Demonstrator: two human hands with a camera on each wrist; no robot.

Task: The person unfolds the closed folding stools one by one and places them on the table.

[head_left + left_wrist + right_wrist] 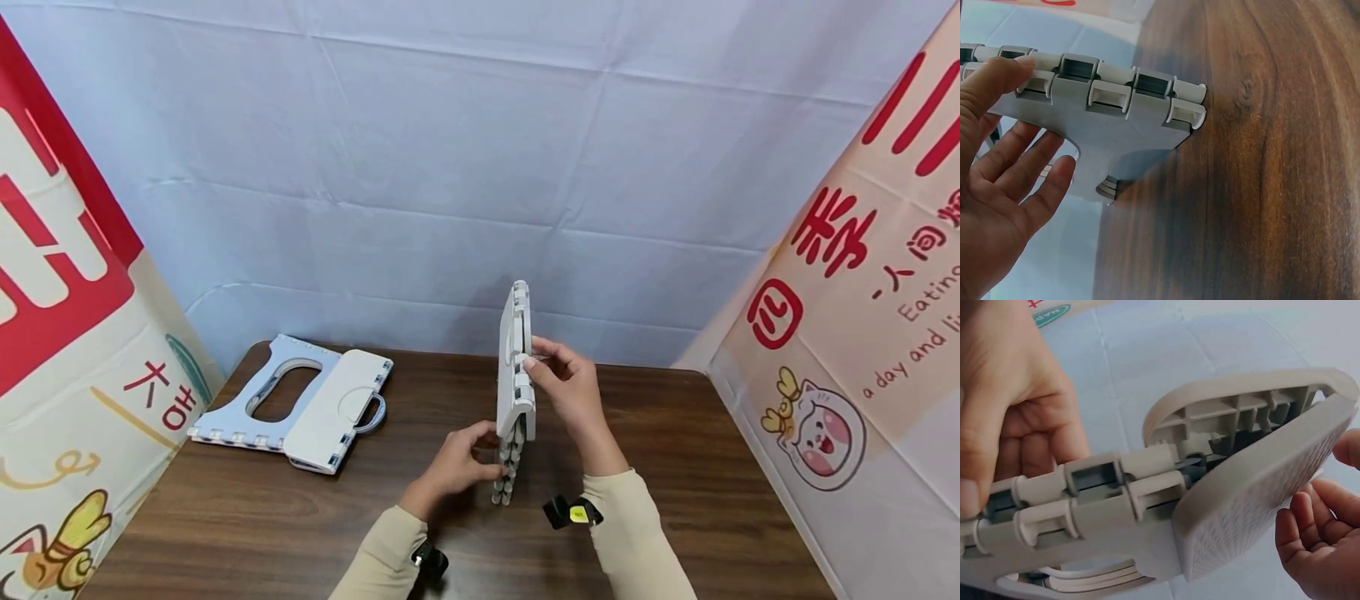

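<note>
A white and grey folding stool [508, 375] stands on edge on the table, its panels nearly folded together. Low on the near side, my left hand [453, 462] grips the hinged leg edge. In the left wrist view that hand's thumb lies on the hinge [1079, 67] while its fingers are behind the leg panel [1104, 119]. My right hand [573, 392] holds the upper part, thumb on the near edge and fingers at the right side. A gap shows between the two ribbed seat halves [1260, 469] in the right wrist view.
Another folding stool [330, 408], blue and white with a handle [372, 414], lies flat at the table's left. Pale cloth [420, 167] hangs behind the brown wooden table [675, 467]. Printed cloths [862, 317] border both sides.
</note>
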